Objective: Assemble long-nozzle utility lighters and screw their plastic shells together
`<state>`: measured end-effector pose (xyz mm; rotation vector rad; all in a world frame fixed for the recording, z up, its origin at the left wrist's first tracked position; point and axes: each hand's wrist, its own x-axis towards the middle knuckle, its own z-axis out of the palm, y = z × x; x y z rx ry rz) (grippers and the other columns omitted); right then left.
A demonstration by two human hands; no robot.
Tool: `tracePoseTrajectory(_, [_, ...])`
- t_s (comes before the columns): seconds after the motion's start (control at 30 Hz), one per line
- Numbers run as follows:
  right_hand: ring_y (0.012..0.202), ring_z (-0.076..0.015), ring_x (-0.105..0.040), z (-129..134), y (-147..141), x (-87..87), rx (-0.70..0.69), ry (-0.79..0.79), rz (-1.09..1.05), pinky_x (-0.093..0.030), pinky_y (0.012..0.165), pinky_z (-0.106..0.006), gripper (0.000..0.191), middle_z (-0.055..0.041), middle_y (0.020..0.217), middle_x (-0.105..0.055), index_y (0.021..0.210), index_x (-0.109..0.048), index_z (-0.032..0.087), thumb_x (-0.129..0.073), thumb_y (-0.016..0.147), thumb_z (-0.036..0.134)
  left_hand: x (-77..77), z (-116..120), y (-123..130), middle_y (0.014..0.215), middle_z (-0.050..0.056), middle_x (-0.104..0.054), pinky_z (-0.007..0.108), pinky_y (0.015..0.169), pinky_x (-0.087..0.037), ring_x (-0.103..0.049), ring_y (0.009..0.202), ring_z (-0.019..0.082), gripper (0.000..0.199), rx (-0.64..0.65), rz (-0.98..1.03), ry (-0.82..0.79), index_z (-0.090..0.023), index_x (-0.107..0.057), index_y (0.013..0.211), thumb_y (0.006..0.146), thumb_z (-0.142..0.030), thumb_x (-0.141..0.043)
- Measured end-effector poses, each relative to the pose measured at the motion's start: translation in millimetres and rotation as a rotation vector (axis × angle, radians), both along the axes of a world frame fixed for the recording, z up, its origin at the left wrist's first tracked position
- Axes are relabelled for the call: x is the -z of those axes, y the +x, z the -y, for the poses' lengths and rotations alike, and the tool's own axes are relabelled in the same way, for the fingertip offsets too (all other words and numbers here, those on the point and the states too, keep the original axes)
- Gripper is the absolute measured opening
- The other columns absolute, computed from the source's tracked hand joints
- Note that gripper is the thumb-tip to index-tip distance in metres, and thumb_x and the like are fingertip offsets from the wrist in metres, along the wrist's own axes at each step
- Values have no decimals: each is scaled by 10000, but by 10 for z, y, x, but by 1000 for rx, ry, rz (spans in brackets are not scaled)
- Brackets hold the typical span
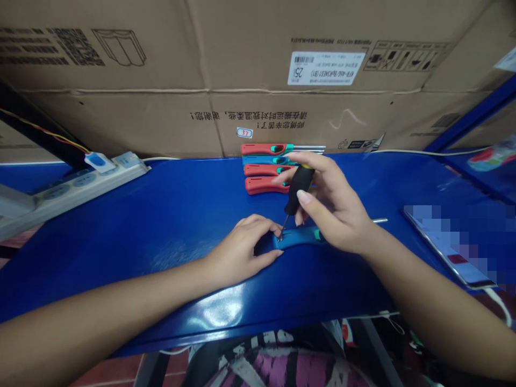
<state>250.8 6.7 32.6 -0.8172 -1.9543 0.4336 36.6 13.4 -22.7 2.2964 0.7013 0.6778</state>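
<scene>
Item 1: blue lighter (299, 238), flat on the table (189, 207) in front of the person, handle end to the left, metal tube showing beyond the right wrist. It looks whole from here, with no parts lying loose beside it that I can see.

Item 2: screwdriver (297, 189), black handle, tilted, its tip down at the lighter's handle end.

Item 3: left hand (244, 246), fingers and thumb clamped about that handle end, close beside the tip.

Item 4: right hand (341, 207), thumb and fingers closed on the screwdriver's handle.

Item 5: four lighters (261, 185), three red and one blue, side by side behind the hands, their handles seemingly whole.

Condition of work: in my judgement, early on this one piece; the tip is placed, but whether any screw has turned I cannot tell. Whether the four have been worked on is equally unclear.
</scene>
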Motion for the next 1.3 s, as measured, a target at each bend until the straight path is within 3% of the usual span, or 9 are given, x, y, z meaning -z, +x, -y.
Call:
tracePoseTrajectory(0.07, [871,-168,-713,0,12,-22,7,68,26,-613,665,-286,453,-66,1270,-670,1406,-487,267,-587,966,236,-1,1,-2,1134,41,-678,404,1017,-463,-599,1128,222,210,1,-10,3,-214,-589,1055,887,-224,-714])
tracePoseTrajectory(0.2, [796,-167,-705,11,24,-41,144,410,114,-606,700,-297,411,-22,1108,-740,1268,-623,287,-739,875,257,1,1,-3,1136,45,-679,403,1018,-459,-596,1137,229,209,-1,-12,14,-217,-589,1055,887,-231,-713])
tracePoseTrajectory(0.37, [999,-174,-713,52,-6,-58,-20,106,148,-623,803,-331,444,-46,1285,-677,1481,-428,272,-406,1041,207,7,0,-2,1100,30,-677,392,1001,-467,-603,1096,218,209,-7,-16,20,-220,-579,1047,887,-236,-712])
tracePoseTrajectory(0.57, [884,-192,-724,45,15,-61,183,425,156,-623,765,-310,389,-40,1117,-745,1252,-612,275,-738,884,295,2,0,-2,1117,31,-679,395,1006,-461,-600,1109,215,214,-6,-27,39,-220,-574,1055,890,-236,-709])
tracePoseTrajectory(0.77, [924,-172,-713,54,-13,-75,-1,61,36,-609,647,-286,396,-65,1263,-679,1425,-484,249,-453,1030,233,-9,0,-7,1125,41,-677,400,1009,-467,-598,1118,220,194,-3,-19,9,-217,-587,1048,894,-243,-702])
tracePoseTrajectory(0.93, [787,-192,-697,37,31,-100,159,461,119,-607,692,-329,355,-35,1003,-755,1234,-655,278,-723,888,324,-1,2,-4,1131,46,-684,420,1019,-464,-600,1125,231,201,-1,-17,13,-221,-586,1056,892,-242,-701])
tracePoseTrajectory(1.0, [842,-203,-709,49,37,-111,123,410,140,-613,758,-362,353,-45,1075,-752,1318,-618,290,-597,968,338,-3,3,-1,1137,52,-682,423,1018,-466,-600,1129,234,188,2,-13,3,-221,-586,1049,897,-241,-695])
tracePoseTrajectory(1.13, [930,-187,-713,70,27,-113,7,77,121,-616,731,-345,420,-62,1291,-683,1447,-503,285,-402,1040,274,-11,4,1,1125,50,-681,419,1017,-471,-606,1118,232,190,-3,-12,-3,-219,-589,1042,890,-235,-701])
tracePoseTrajectory(1.3, [842,-228,-710,32,63,-96,161,415,139,-605,718,-366,311,-55,1010,-757,1186,-684,268,-700,897,381,-16,2,-5,1149,48,-684,415,1029,-463,-600,1140,231,202,2,-12,3,-221,-598,1058,885,-231,-703])
